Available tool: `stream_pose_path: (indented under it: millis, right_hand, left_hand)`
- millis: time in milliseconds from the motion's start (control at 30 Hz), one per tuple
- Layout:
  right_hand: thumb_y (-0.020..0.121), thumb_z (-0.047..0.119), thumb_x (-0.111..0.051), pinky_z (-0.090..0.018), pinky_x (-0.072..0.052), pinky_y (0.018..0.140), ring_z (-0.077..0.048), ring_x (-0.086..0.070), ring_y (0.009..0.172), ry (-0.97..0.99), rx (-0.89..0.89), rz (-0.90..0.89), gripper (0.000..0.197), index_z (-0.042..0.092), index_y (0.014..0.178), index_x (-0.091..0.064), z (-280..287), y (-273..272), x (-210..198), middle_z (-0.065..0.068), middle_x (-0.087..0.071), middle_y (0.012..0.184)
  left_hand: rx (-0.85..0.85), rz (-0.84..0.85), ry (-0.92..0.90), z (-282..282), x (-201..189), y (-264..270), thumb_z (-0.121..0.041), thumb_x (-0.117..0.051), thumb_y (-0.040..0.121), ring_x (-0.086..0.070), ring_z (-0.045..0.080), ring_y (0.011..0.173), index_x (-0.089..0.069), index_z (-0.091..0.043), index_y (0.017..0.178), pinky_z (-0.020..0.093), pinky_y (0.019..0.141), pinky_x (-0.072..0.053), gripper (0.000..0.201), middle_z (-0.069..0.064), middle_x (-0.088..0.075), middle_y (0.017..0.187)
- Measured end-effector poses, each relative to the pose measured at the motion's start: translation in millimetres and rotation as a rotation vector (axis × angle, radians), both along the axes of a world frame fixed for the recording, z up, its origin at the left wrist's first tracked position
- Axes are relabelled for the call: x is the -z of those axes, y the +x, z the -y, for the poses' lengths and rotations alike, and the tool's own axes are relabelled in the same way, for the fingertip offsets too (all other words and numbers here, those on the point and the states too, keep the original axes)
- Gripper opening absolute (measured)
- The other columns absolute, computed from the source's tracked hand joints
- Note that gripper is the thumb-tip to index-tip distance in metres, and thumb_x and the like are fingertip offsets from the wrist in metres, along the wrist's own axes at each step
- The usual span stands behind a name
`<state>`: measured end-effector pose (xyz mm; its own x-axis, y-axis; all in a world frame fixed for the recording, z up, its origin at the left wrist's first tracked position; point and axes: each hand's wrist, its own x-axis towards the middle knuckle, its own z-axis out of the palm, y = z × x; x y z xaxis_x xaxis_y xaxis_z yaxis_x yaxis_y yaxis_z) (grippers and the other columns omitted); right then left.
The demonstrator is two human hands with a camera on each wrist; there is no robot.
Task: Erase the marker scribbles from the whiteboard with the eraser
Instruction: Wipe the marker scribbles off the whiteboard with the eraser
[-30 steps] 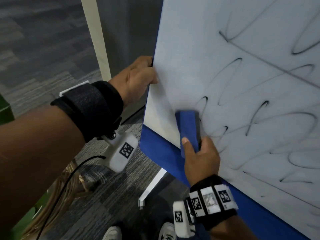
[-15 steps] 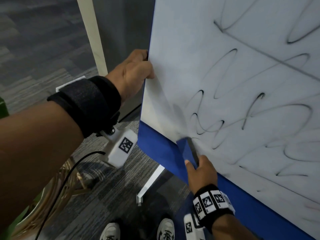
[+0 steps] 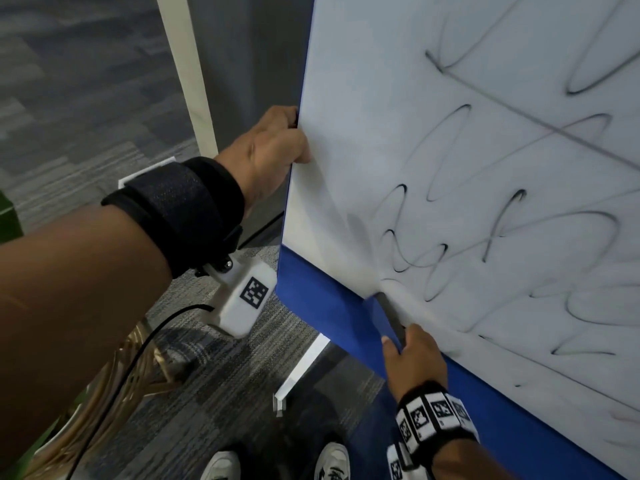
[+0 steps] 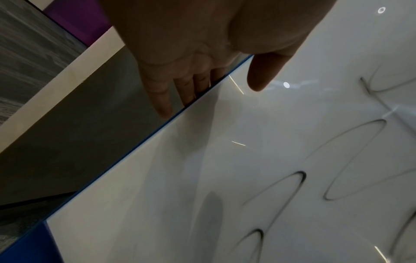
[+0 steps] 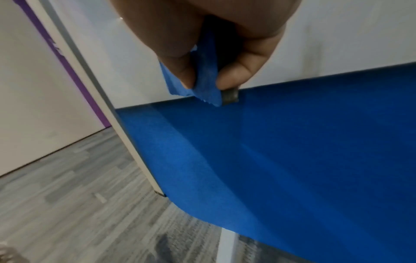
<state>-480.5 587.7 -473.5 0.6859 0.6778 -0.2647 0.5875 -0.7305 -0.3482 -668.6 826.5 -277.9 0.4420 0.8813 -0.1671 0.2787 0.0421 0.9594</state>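
Fingers (image 5: 234, 71) of the right hand (image 3: 414, 358) pinch the blue eraser (image 5: 202, 78) at the whiteboard (image 3: 415, 133)'s bottom edge; left hand (image 3: 270, 147) fingers clasp its side edge, scribbles (image 3: 502, 237) beyond.

a: what is being held by the right hand (image 5: 202, 35)?

b: a blue eraser (image 5: 206, 78) is pinched between the thumb and fingers (image 5: 238, 74). its grey felt edge (image 5: 230, 97) is seen at the tip.

a: where is the tip placed?

b: right at the line where the whiteboard (image 5: 337, 41) meets the blue panel (image 5: 292, 151). a grey floor (image 5: 78, 204) is seen below.
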Motion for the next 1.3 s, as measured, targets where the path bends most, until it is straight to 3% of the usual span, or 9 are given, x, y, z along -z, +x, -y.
stream_pose_path:
  millis: [200,367,600,733,867,967,1067,1200,1300]
  right_hand:
    - [0.092,0.04,-0.058,-0.029,-0.037,0.069,-0.015,-0.049,0.081,0.249,-0.103,-0.015,0.025,0.017,0.089,-0.047,-55.2,-36.9,-28.1,0.005,-0.05,0.087]
    - [0.092,0.038,-0.061,-0.034,-0.043,0.067,-0.014,-0.05,0.073,0.152,0.104,-0.107,0.03,0.017,0.079,-0.046,-0.7,-11.5,-32.8,0.003,-0.051,0.083]
    - [0.089,0.039,-0.065,-0.026,-0.033,0.059,-0.007,-0.044,0.067,0.523,-0.03,-0.075,0.036,0.024,0.07,-0.038,-68.0,-40.2,-119.6,0.006,-0.048,0.072]
    - [0.089,0.042,-0.064,-0.032,-0.042,0.066,-0.018,-0.054,0.074,0.51,0.077,-0.132,0.03,0.019,0.078,-0.049,-50.6,-37.3,-116.6,0.003,-0.056,0.078]
    - [0.089,0.039,-0.066,-0.038,-0.049,0.069,-0.019,-0.054,0.07,0.32,0.167,-0.216,0.033,0.013,0.076,-0.049,-28.2,-35.7,-98.4,-0.002,-0.056,0.076]
    - [0.088,0.037,-0.069,-0.031,-0.043,0.059,-0.017,-0.051,0.064,0.57,0.077,-0.229,0.035,0.017,0.07,-0.045,-58.7,-45.1,-143.8,0.002,-0.053,0.068]
    - [0.086,0.041,-0.069,-0.036,-0.051,0.058,-0.021,-0.057,0.065,0.826,0.068,-0.24,0.033,0.02,0.07,-0.048,-82.9,-48.2,-189.5,0.003,-0.055,0.068]
    - [0.088,0.04,-0.067,-0.038,-0.049,0.069,-0.022,-0.055,0.072,0.562,0.101,-0.259,0.035,0.016,0.073,-0.046,-51.6,-40.1,-172.7,0.002,-0.055,0.072]
    - [0.087,0.035,-0.069,-0.04,-0.049,0.071,-0.022,-0.051,0.068,0.405,0.115,-0.287,0.04,0.011,0.069,-0.043,-38.5,-42.8,-162.2,-0.003,-0.053,0.068]
  left_hand:
    - [-0.011,0.021,-0.014,2.5,-2.0,0.5,-0.025,-0.048,0.068,-0.061,0.011,0.113,-0.054,-0.027,0.125,0.033,0.084,-0.047,0.057,-0.006,-0.067,0.121]
    - [0.015,0.03,-0.05,-3.1,-1.8,-0.3,-0.011,-0.047,0.089,-0.06,0.005,0.102,-0.05,-0.027,0.123,0.025,0.073,-0.044,0.037,-0.01,-0.065,0.114]
    - [0.108,-0.12,-0.03,-6.3,-16.3,-7.4,-0.031,-0.055,0.069,-0.058,0.017,0.116,-0.056,-0.024,0.122,0.04,0.099,-0.045,0.053,-0.003,-0.065,0.123]
    - [0.152,-0.084,0.11,-12.4,-63.3,-4.1,-0.027,-0.057,0.067,-0.059,0.013,0.085,-0.061,-0.021,0.101,0.034,0.078,-0.047,0.035,-0.005,-0.064,0.091]
    - [0.041,0.163,0.183,-25.9,-122.7,11.5,-0.032,-0.061,0.05,-0.062,0.032,0.115,-0.063,-0.02,0.116,0.052,0.104,-0.048,0.067,0.007,-0.069,0.121]
    - [-0.026,0.256,0.157,-31.1,-141.0,22.0,-0.033,-0.063,0.046,-0.062,0.032,0.115,-0.066,-0.016,0.102,0.053,0.107,-0.046,0.059,0.01,-0.069,0.12]
    - [-0.06,0.2,0.121,-26.8,-131.6,24.0,-0.036,-0.061,0.047,-0.063,0.032,0.112,-0.064,-0.015,0.103,0.054,0.105,-0.047,0.061,0.012,-0.068,0.118]
    - [-0.016,0.149,0.111,-27.6,-129.1,19.2,-0.031,-0.057,0.061,-0.063,0.029,0.114,-0.062,-0.015,0.116,0.054,0.106,-0.047,0.057,0.007,-0.069,0.119]
    - [0.028,0.145,0.158,-29.5,-144.9,15.9,-0.038,-0.059,0.056,-0.061,0.027,0.117,-0.061,-0.02,0.119,0.053,0.105,-0.047,0.065,0.003,-0.068,0.122]
